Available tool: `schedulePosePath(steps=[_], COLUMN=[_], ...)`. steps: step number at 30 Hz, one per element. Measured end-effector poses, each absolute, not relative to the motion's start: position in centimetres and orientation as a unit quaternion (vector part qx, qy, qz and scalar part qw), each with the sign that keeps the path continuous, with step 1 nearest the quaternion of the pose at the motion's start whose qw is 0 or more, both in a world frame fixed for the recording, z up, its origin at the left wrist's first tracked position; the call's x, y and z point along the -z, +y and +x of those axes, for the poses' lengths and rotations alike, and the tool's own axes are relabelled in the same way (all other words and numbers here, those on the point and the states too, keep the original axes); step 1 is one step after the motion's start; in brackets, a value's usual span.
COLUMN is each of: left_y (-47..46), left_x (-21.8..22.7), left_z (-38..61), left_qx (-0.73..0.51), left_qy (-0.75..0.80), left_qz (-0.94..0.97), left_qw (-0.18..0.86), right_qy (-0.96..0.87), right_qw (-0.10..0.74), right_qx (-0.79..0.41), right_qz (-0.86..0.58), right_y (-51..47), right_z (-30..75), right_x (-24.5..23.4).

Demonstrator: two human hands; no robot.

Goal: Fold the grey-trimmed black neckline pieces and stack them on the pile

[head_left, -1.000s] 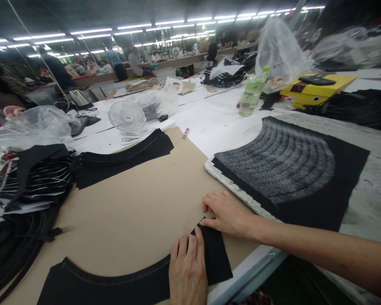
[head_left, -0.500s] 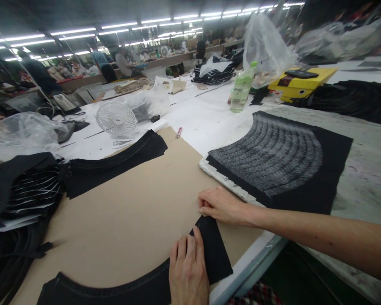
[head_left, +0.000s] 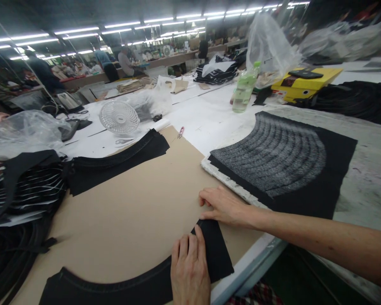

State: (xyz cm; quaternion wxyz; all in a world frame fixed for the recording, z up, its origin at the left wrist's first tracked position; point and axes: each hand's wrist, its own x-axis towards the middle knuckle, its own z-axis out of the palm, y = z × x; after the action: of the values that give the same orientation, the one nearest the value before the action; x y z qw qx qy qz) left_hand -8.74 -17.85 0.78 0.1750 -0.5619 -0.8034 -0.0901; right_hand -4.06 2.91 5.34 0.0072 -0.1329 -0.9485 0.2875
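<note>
My left hand (head_left: 190, 269) lies flat on a curved black fabric piece (head_left: 114, 288) at the near edge, its fingers extended over the cloth. Just beyond, my right hand (head_left: 224, 206) rests at the corner of the same piece. Its fingers are bent, with a gap between index finger and thumb, and the thumb touches the fabric's tip. Under both hands spreads a tan board (head_left: 139, 203). A second curved black piece (head_left: 120, 163) lies along the board's far side. Right of my hands, a black fabric panel (head_left: 336, 169) with whitish, ribbed curved bands sits on a pale slab.
Striped black pieces (head_left: 34, 186) are piled at left, above coiled black strips (head_left: 12, 258). Farther off are a white fan (head_left: 119, 117), small red-handled snips (head_left: 180, 132), a green-capped bottle (head_left: 244, 89), a yellow box (head_left: 305, 87) and clear plastic bags (head_left: 268, 46). People sit in the background.
My right thumb and index finger have parted slightly, the thumb now at the fabric's corner. My left hand stays on the cloth. The view has shifted slightly.
</note>
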Motion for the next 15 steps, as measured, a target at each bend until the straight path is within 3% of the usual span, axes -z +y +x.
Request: schedulePosePath(steps=[15], left_y=[-19.8], left_x=[1.1], left_z=[-7.7], left_qx=[0.167], left_qy=[-0.797], left_qz=[-0.544], left_qw=[0.202], right_qy=[-0.953], right_qw=[0.026], right_qx=[-0.264], right_qz=[-0.146], right_y=[1.7], right_z=[-3.9], right_x=[-4.8])
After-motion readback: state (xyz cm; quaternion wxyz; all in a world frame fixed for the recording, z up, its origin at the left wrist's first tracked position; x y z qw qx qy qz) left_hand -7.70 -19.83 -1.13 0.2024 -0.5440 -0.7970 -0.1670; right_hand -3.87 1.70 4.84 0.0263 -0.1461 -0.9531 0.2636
